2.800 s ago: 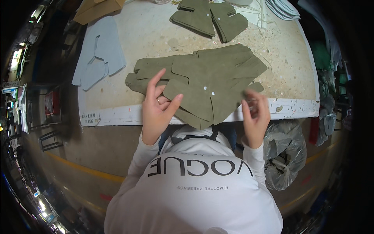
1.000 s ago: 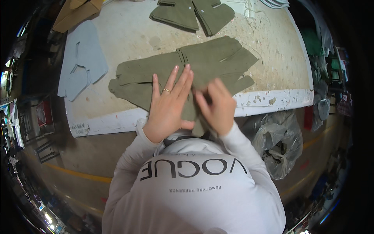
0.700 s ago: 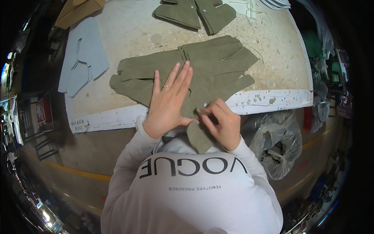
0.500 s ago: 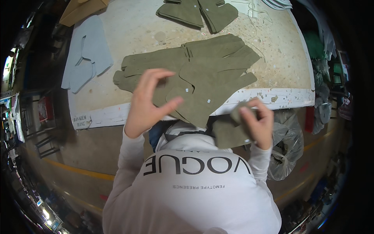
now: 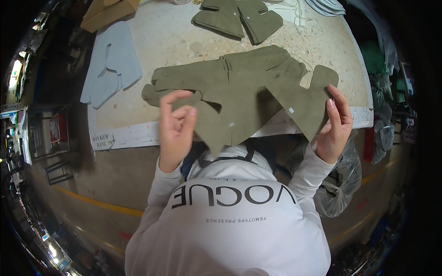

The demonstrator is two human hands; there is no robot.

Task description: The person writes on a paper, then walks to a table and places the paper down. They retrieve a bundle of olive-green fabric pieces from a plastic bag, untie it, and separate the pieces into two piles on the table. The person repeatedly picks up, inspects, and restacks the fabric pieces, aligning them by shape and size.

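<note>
Olive-green cut pieces of flat material [image 5: 251, 87] lie overlapped in the middle of the table, with notches in their edges. My right hand [image 5: 334, 126] grips the right edge of one olive cut piece [image 5: 301, 103], which bears a small white label and is raised at the table's front edge. Its thumb is mostly hidden. My left hand [image 5: 176, 131] has curled fingers, with thumb and fingertips close together at the left edge of another olive piece [image 5: 216, 133]. That piece's pointed corner hangs past the table edge.
Pale blue-grey cut pieces [image 5: 108, 69] lie at the table's left. Further olive pieces [image 5: 239, 20] are stacked at the back, near a brown cardboard box [image 5: 108, 13] and white layered pieces [image 5: 324, 6]. A clear plastic bag [image 5: 343, 184] stands below the table at right.
My right hand has moved up and right, and the folded olive piece it held is now spread out flat. My left hand's fingers have closed from a wide spread. The front olive pieces have shifted.
</note>
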